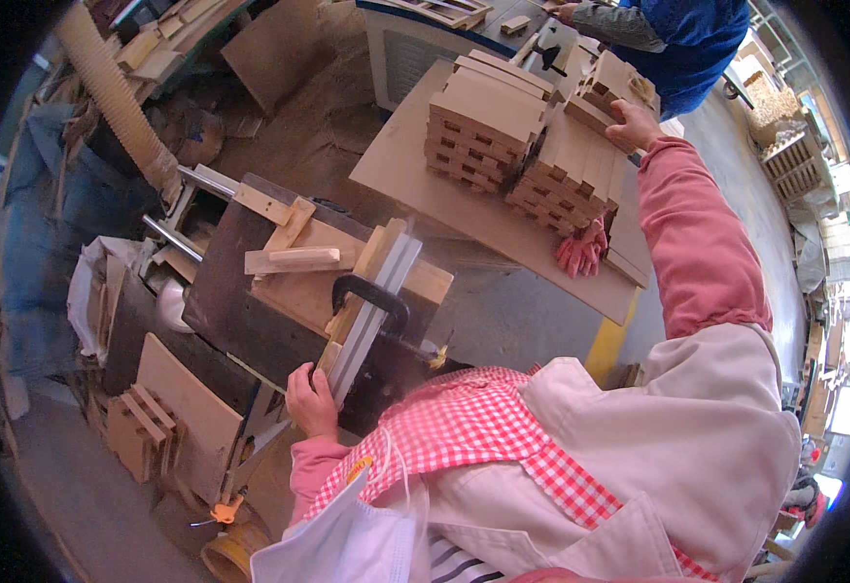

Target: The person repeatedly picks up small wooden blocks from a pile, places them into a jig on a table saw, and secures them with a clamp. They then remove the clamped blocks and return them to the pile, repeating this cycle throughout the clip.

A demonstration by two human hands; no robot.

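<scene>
At the right-hand stack of brown notched wooden boards (pixel 566 175), my right hand (pixel 636 126) is closed at the end of a top board (pixel 592 113). My right arm stretches far forward to it. Beside that stack stands another stack of notched boards (pixel 488 112). My left hand (pixel 312 403) lies with its fingers against the near end of a wooden strip (pixel 330 356). This strip runs along a grey metal rail (pixel 378 309) on a dark machine table, held by a black C-clamp (pixel 386 301). A small loose wood piece (pixel 292 259) lies across the wooden jig (pixel 294 225).
A pink-red glove (pixel 581 251) lies on the panel (pixel 405 180) under the stacks. Another person in blue (pixel 692 44) works beyond it. A ribbed hose (pixel 114 97) hangs at far left. Several boards (pixel 143 428) and an orange clamp (pixel 227 509) are low on the left.
</scene>
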